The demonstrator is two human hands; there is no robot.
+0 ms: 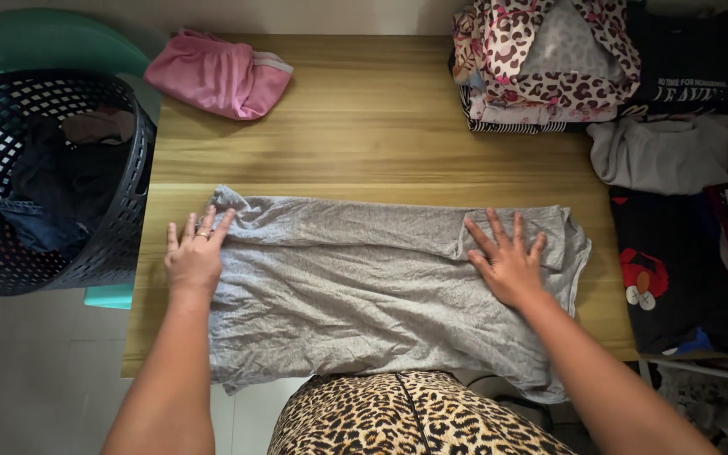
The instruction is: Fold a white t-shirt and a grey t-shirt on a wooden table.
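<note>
Both arms reach forward, bare, elbows low. Left hand [195, 257] flat, palm down, fingers together and pointing up-right, ring on one finger. Right hand [508, 263] flat, palm down, fingers spread wide. Hands well apart, wrists straight.

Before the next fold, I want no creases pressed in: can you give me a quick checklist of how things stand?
1. Left hand flat on the grey garment, at its left edge: ok.
2. Right hand flat on its right end: ok.
3. Cloth smooth: not ok, wrinkles all over.
4. Garment fully on the wooden table: not ok, the near edge hangs off.
5. Tabletop beyond the garment bare: ok; the pink garment and the clothes pile lie apart from it.
6. Underside smooth: cannot tell.
</note>
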